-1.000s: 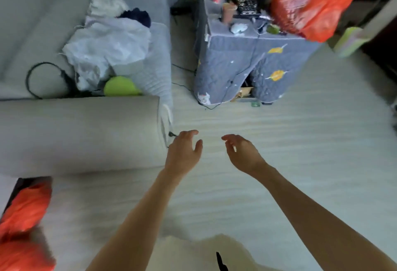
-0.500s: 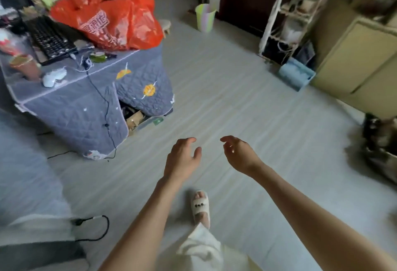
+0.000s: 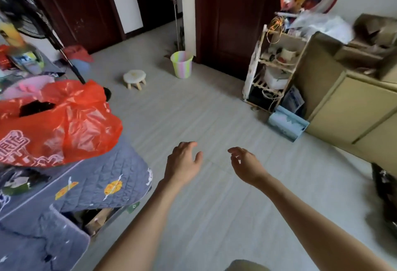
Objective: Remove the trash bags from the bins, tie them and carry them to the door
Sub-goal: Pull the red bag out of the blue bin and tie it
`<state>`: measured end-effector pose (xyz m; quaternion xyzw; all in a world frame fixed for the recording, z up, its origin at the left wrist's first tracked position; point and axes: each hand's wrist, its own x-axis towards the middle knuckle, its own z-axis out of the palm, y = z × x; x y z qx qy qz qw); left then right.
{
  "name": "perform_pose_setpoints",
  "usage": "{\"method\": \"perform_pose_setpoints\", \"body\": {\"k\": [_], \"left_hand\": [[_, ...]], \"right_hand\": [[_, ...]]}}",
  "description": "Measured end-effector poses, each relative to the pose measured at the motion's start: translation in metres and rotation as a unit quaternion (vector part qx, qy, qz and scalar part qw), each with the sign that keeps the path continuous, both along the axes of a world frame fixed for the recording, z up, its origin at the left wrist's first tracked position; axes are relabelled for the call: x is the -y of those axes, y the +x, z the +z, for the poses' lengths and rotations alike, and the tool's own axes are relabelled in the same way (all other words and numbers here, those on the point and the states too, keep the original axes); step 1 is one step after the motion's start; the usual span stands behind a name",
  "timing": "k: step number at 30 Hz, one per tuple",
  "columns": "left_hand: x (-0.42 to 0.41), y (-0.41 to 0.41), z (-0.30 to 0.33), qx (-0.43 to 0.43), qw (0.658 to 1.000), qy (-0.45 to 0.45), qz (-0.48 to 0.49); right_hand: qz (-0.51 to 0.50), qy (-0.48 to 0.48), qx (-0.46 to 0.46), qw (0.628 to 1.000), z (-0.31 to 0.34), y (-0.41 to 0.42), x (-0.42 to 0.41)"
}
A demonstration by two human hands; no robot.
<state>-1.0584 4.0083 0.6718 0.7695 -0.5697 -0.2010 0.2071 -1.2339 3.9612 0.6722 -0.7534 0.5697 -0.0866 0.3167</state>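
- Swinging round from the sofa side, the view now takes in the striped bin (image 3: 181,64) by the dark door (image 3: 223,19), well across the floor.
- Left hand (image 3: 182,164) and right hand (image 3: 245,166) hang in front, fingers loosely curled, holding nothing.
- An orange bag (image 3: 58,122) sits on the table (image 3: 96,187), left.
- Likely next: walk to the bin.

Unreadable white print, red bag (image 3: 55,124)
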Motion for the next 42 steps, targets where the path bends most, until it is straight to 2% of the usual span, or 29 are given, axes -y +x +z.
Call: {"method": "perform_pose_setpoints", "body": {"k": [5, 12, 15, 21, 29, 34, 42], "left_hand": [[0.138, 0.036, -0.009, 0.007, 1.0, -0.005, -0.007], [0.345, 0.137, 0.01, 0.0, 0.996, -0.005, 0.085], [0.404, 0.2, 0.023, 0.0, 0.989, -0.021, 0.144], [0.503, 0.344, 0.001, -0.013, 0.975, -0.018, 0.219], [0.677, 0.582, 0.013, -0.025, 0.958, -0.037, 0.283], [0.775, 0.702, 0.027, -0.031, 0.957, -0.035, 0.287], [0.943, 0.924, 0.032, -0.03, 0.941, -0.068, 0.33]], "right_hand": [[-0.004, 0.005, 0.008, 1.0, -0.013, 0.031, 0.141], [0.065, 0.007, 0.009, 0.998, 0.003, 0.14, 0.382], [0.117, -0.004, 0.015, 0.993, 0.017, 0.215, 0.459], [0.221, -0.006, 0.037, 0.975, 0.005, 0.377, 0.583], [0.275, -0.011, 0.035, 0.961, 0.017, 0.631, 0.77], [0.294, -0.02, 0.033, 0.955, 0.022, 0.753, 0.869], [0.337, -0.02, 0.067, 0.939, 0.023, 0.991, 1.054]]}}
